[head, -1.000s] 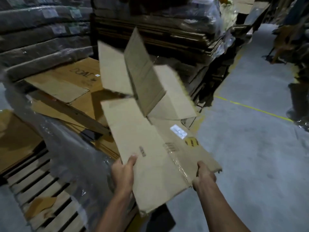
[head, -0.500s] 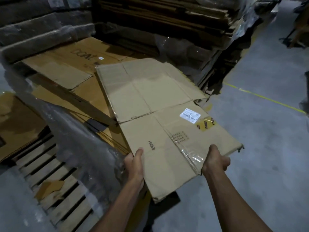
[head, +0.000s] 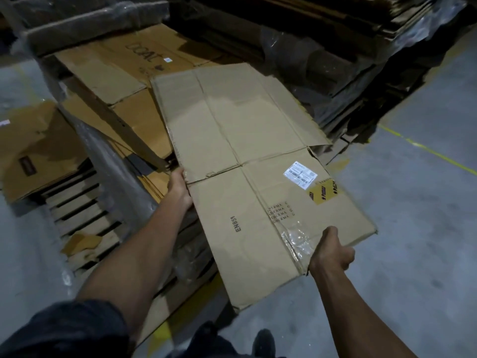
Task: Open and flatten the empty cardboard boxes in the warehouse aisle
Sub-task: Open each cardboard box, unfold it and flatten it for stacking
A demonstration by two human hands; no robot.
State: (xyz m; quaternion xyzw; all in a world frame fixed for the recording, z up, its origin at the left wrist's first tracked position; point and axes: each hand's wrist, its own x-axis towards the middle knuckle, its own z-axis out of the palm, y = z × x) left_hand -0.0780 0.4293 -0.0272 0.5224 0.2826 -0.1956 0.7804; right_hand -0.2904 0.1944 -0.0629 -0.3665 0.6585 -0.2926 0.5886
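Head view: my right hand pinches the box at its near corner, thumb on top; my left hand grips its side edge, steadying it flat over the stack beyond my fingers.

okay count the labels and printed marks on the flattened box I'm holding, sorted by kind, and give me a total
On the flattened box:
White barcode label: 1
Yellow printed tape patch: 1
Clear tape patch: 1
EN851 print: 1
Block of repeated faint text lines: 1
Total: 5
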